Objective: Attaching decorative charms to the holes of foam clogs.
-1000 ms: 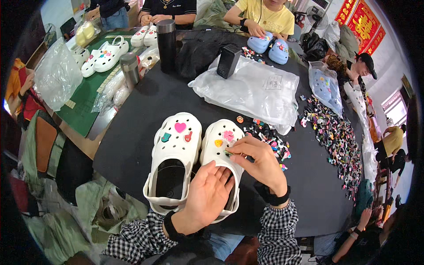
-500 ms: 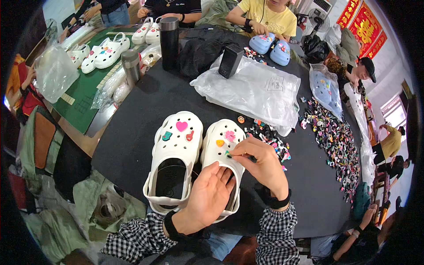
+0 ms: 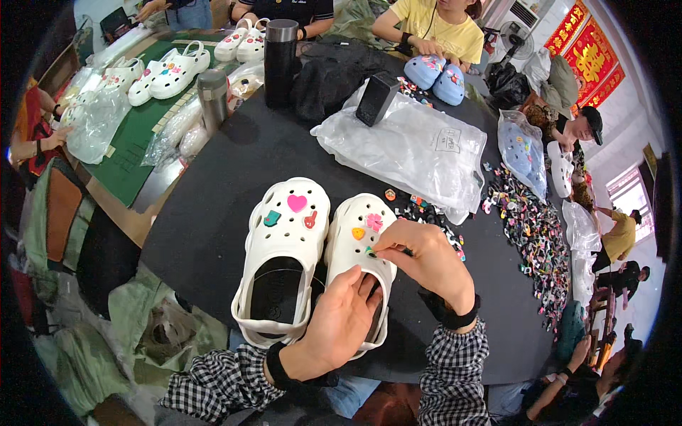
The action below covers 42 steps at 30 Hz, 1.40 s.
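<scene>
Two white clogs lie side by side on the black surface (image 3: 234,163), toes pointing away from the person. The left clog (image 3: 282,255) lies free, with a pink heart charm (image 3: 297,203), a teal charm (image 3: 271,219) and a small red charm (image 3: 310,221) on its toe. The right clog (image 3: 359,245) touches it along the inner edge and carries an orange charm (image 3: 358,233) and a pink flower charm (image 3: 374,222).

The left hand (image 3: 341,323) rests over the opening and heel part of the right clog, palm down, its fingers (image 3: 366,287) slightly spread and reaching into the opening. The right hand (image 3: 423,255) comes in from the right side, its thumb and forefinger pinched narrow on a small green charm (image 3: 370,251) that is pressed against the upper of the right clog, just below the orange one. The charm is mostly covered by the fingertips, so its shape is hard to tell. Both forearms wear checked black-and-white sleeves, and a dark band sits on each wrist.

Just beyond the right hand lies a scatter of small coloured charms (image 3: 426,213), and a larger heap of charms (image 3: 533,241) spreads along the right of the surface. Behind the clogs lies a clear plastic bag (image 3: 412,153). Farther back stand a black flask (image 3: 280,60) and a smaller steel flask (image 3: 212,96). A pair of blue clogs (image 3: 437,71) sits in front of a person in a yellow shirt (image 3: 440,25).
</scene>
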Each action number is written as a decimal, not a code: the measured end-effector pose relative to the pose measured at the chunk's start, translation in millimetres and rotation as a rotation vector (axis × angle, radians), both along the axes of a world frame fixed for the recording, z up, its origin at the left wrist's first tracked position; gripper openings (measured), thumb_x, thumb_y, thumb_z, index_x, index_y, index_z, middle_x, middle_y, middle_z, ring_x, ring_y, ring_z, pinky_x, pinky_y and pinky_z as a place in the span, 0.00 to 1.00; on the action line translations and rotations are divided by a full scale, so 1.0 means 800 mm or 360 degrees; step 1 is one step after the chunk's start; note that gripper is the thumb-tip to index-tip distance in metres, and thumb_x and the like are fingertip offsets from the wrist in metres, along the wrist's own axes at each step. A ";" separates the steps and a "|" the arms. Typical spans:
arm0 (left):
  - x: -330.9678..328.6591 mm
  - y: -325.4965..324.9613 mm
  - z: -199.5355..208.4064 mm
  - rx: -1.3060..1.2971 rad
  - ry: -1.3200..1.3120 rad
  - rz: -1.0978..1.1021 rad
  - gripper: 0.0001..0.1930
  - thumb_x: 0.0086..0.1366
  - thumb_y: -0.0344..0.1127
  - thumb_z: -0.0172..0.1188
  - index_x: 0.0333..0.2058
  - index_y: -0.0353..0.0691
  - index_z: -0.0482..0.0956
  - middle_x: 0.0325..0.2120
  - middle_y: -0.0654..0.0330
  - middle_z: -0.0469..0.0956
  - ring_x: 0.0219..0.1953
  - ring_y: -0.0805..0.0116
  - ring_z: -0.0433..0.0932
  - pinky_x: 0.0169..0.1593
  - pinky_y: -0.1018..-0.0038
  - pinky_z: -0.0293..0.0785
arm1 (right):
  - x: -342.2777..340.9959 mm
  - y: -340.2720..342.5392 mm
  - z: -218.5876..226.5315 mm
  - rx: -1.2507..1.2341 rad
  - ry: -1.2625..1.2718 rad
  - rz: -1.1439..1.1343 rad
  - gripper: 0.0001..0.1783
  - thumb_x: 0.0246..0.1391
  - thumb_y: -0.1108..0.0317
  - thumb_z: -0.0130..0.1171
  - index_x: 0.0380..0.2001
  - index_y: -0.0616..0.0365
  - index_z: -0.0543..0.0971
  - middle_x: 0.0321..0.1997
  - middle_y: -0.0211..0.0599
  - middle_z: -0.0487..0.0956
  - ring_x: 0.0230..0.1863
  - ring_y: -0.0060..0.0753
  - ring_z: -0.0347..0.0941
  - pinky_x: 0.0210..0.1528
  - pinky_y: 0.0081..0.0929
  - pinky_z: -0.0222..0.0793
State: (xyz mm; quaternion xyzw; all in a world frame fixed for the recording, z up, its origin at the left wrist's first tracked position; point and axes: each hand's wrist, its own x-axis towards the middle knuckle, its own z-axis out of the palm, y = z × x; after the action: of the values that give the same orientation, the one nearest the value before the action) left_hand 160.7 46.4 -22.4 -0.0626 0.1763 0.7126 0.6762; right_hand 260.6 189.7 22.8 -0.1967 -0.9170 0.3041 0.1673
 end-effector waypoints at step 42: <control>-0.002 -0.037 0.012 -0.0038 -0.0026 -0.0379 0.21 0.66 0.36 0.48 0.56 0.38 0.62 0.54 0.61 0.67 0.60 0.66 0.62 0.67 0.64 0.52 | 0.029 -0.013 0.006 -0.0485 -0.0262 0.0066 0.08 0.48 0.73 0.66 0.31 0.62 0.78 0.29 0.38 0.80 0.30 0.31 0.78 0.33 0.27 0.72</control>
State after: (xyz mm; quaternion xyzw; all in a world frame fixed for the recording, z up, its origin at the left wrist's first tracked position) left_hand 158.7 17.0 -12.7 -0.0550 0.1856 0.6245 0.7567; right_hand 283.6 179.7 27.8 -0.2252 -0.8747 0.4257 0.0536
